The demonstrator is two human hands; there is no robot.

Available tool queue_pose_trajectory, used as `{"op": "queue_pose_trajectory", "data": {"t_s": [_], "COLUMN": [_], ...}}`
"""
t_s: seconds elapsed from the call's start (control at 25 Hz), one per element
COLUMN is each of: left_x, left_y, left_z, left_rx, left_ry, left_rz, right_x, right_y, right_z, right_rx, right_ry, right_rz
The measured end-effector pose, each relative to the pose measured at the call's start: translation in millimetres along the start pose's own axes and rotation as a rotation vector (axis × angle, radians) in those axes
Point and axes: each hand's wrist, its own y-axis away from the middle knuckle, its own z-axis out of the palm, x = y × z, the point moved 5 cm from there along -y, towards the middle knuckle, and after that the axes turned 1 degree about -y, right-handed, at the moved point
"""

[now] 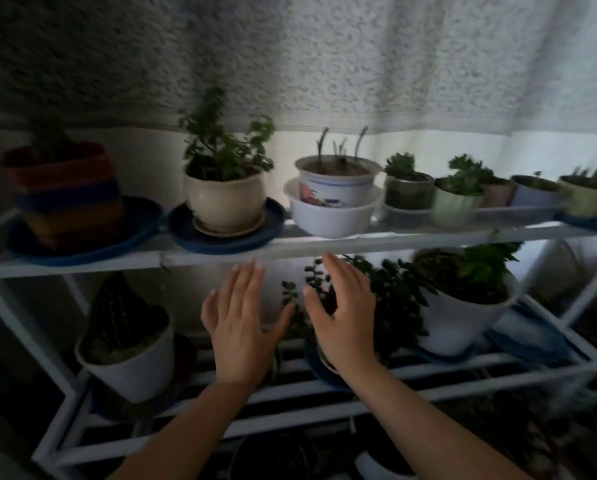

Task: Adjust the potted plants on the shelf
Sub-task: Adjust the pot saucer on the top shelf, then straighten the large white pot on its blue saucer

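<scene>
A white metal shelf (325,249) holds potted plants on two tiers. On the top tier stand a striped knitted pot (68,195), a cream pot (226,199) with a leafy plant on a blue saucer, and a painted pot nested in a white bowl (331,216). My left hand (238,327) and my right hand (345,317) are raised side by side in front of the lower tier, fingers spread, holding nothing. Behind my right hand grows a dark small-leaved plant (394,299); its pot is mostly hidden.
Several small succulent pots (463,195) line the top tier's right end. The lower tier has a white pot with a cactus (127,344) at left and a white pot (463,313) at right. A lace curtain (394,64) hangs behind.
</scene>
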Motion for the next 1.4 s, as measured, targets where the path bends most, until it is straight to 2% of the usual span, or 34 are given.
{"op": "queue_pose_trajectory", "data": {"t_s": [0.12,0.32,0.48,0.64,0.8,0.96,1.2,1.4], "left_x": [55.1,161.1,219.3,255.5,270.9,265.8,248.9,245.6], "left_y": [5.3,37.3,88.1,141.2,179.0,197.4,185.7,166.0], "left_z": [9.6,47.7,80.8,97.1,119.3,149.6,208.2,271.4], "left_rx": [0.028,-0.050,-0.110,-0.215,-0.350,-0.438,-0.564,-0.660], "left_ry": [0.049,0.124,0.095,0.040,0.006,0.030,0.165,0.199], "left_rz": [0.023,-0.046,-0.117,-0.114,-0.118,-0.220,-0.368,-0.525], "right_x": [44.5,148.5,222.0,269.0,300.0,327.0,365.9,407.2], "right_y": [11.5,28.1,46.6,68.8,86.9,100.1,91.5,66.1], "right_z": [-55.0,-163.5,-219.5,-250.6,-258.8,-251.7,-226.7,-194.6], "right_rx": [0.057,0.065,-0.064,-0.188,-0.246,-0.300,-0.333,-0.340], "right_ry": [0.007,0.090,0.169,0.207,0.192,0.194,0.178,0.139], "right_rz": [0.014,0.073,0.118,0.186,0.299,0.411,0.583,0.627]}}
